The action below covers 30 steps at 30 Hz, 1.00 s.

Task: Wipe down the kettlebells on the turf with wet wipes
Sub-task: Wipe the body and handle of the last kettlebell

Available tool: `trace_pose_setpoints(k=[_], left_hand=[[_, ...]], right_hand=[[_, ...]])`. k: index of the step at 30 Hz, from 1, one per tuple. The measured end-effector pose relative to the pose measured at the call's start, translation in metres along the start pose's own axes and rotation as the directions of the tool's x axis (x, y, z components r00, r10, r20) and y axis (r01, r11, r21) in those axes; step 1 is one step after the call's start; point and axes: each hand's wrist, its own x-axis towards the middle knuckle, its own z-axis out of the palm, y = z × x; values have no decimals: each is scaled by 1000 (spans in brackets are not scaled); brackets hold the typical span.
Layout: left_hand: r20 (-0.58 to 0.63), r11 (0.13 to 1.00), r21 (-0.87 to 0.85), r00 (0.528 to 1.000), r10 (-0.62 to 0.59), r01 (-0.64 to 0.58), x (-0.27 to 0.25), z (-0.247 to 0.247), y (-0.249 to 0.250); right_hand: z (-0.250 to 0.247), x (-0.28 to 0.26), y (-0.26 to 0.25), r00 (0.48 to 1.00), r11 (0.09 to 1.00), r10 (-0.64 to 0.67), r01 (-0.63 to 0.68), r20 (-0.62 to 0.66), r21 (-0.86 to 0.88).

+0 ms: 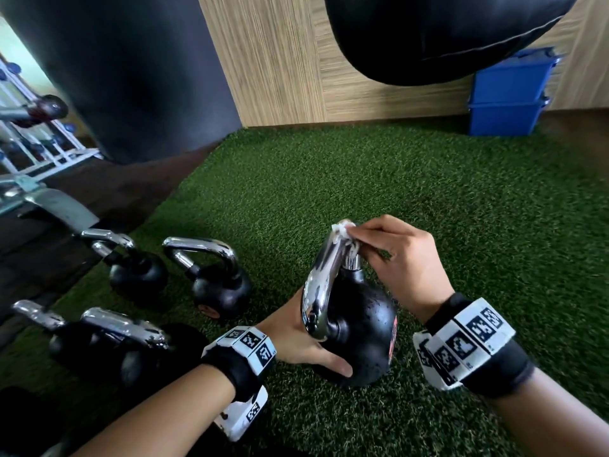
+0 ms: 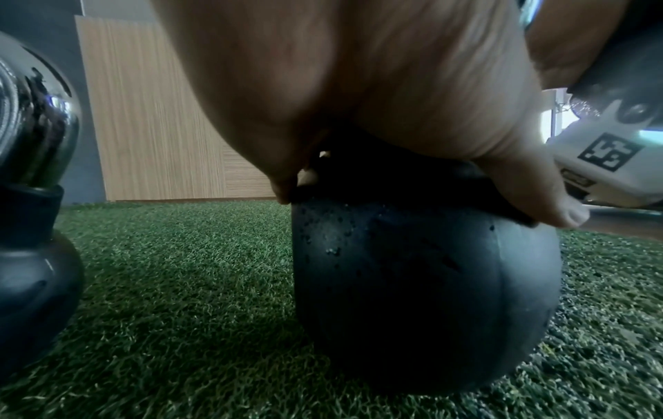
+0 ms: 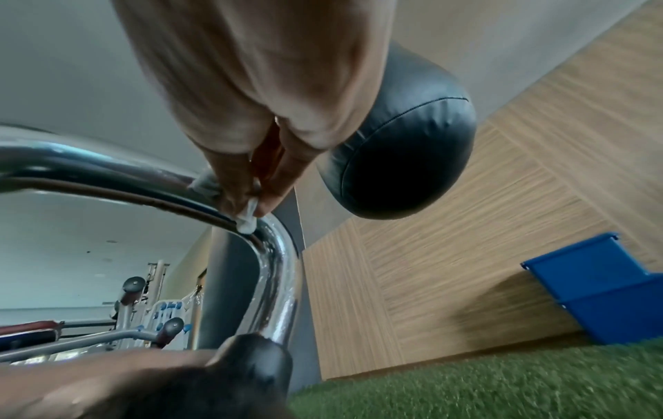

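Only unreadable red label (image 1: pixel 394 334) on kettlebell (image 1: pixel 359 328), right hand (image 1: pixel 400 255) pinching wipe (image 1: pixel 342 229)

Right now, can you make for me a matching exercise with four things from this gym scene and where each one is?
Things:
1. wet wipe
2. left hand
3. blue bins
4. punching bag

Places:
A. stacked by the wooden wall
B. hanging above the turf
C. pinched on the chrome handle
D. steadying the black kettlebell body

Pairs: 1-C, 2-D, 3-A, 4-B
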Motion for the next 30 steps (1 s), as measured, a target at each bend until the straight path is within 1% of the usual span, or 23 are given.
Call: trace_pose_setpoints(k=[2,4,6,7,8,9,11,12,13,16,18,19,20,21,22,24,25,26,28,30], left_hand=[[-13,1000,-9,1000,-17,17,-1,0,-2],[-20,999,-2,999,-38,38,-3,1,-3],[-29,999,10,999,-43,43,-2,2,-5],[-42,999,21,999,-31,32,-1,2,-5],[-55,1000,22,998,-10,12,-1,1,-4],[-62,1000,14,998,3,-2,-1,1,-3],[-70,999,-7,997,46,-47,-2,2,-1],[-67,997,-12,995,72,-73,-2,2,1],[-56,995,-6,994,98,-99,-2,1,4],[1,986,45,987,162,-162,1,1,11],[24,984,53,985,170,-171,5,1,13],[39,985,54,986,161,-163,6,1,14],[69,987,49,986,152,-156,7,1,13],[103,991,46,987,120,-125,6,0,11],[110,996,32,991,79,-83,5,0,8],[44,999,-24,998,-37,38,-1,1,-6],[20,996,-48,997,-77,78,-2,3,-14],[5,992,-78,995,-98,98,-4,4,-18],[-35,985,-136,993,-113,108,-5,7,-23],[-38,988,-143,997,-69,63,-3,7,-17]], right_hand=[[-1,0,-5,999,999,-27,27,18,-23],[-1,-12,-16,994,996,-88,89,65,-27],[-1,-29,-29,984,992,-125,120,124,47],[-2,-34,-34,986,990,-98,83,136,111],[-3,-35,-37,990,982,-26,0,135,187],[-4,-34,-39,988,957,79,-113,135,267],[-5,-33,-39,947,856,269,-319,176,407],[-4,-35,-39,923,804,324,-384,207,454],[-2,-40,-41,906,767,354,-424,234,482],[5,-56,-52,878,708,384,-478,285,520],[8,-63,-55,866,653,409,-499,288,570],[10,-65,-55,864,640,419,-498,277,585],[11,-67,-55,863,635,429,-499,268,589],[13,-71,-55,858,635,441,-505,262,584],[15,-75,-55,852,640,452,-515,262,571],[21,-86,-53,830,660,483,-554,279,507],[24,-92,-51,814,676,505,-580,288,454],[26,-96,-49,802,699,526,-597,282,394],[28,-100,-45,800,743,547,-599,246,297],[25,-99,-41,817,775,523,-574,244,265]])
